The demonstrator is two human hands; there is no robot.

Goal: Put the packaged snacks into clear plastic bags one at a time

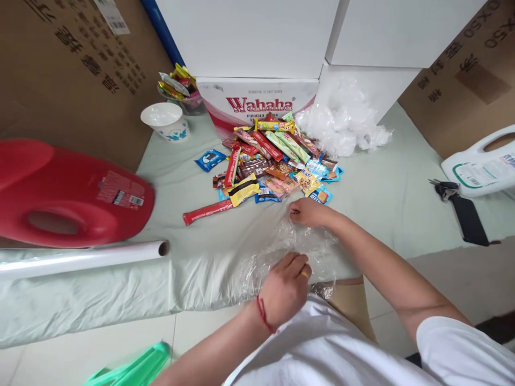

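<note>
Crinkled clear plastic film [265, 260] lies along the table's front edge, bunched between my two hands; whether it is a bag or a loose sheet I cannot tell. My left hand [286, 284], with a ring and a red cord at the wrist, has its fingers closed on the near part of it. Farther out, my right hand [311, 213] is curled in a pinch at the film's far part. Just beyond my right hand is a pile of wrapped snack bars and biscuits [265, 161]. A red-wrapped stick [207, 212] pokes out at the pile's left.
At left are a red jug [76, 198], a white roll [88, 256], a paper cup [167, 122] and a tub of snacks [181, 94]. White boxes [257, 37] and a heap of plastic bags [341, 126] stand behind. Right: keys [446, 188], a black phone [469, 219], a white jug [485, 166].
</note>
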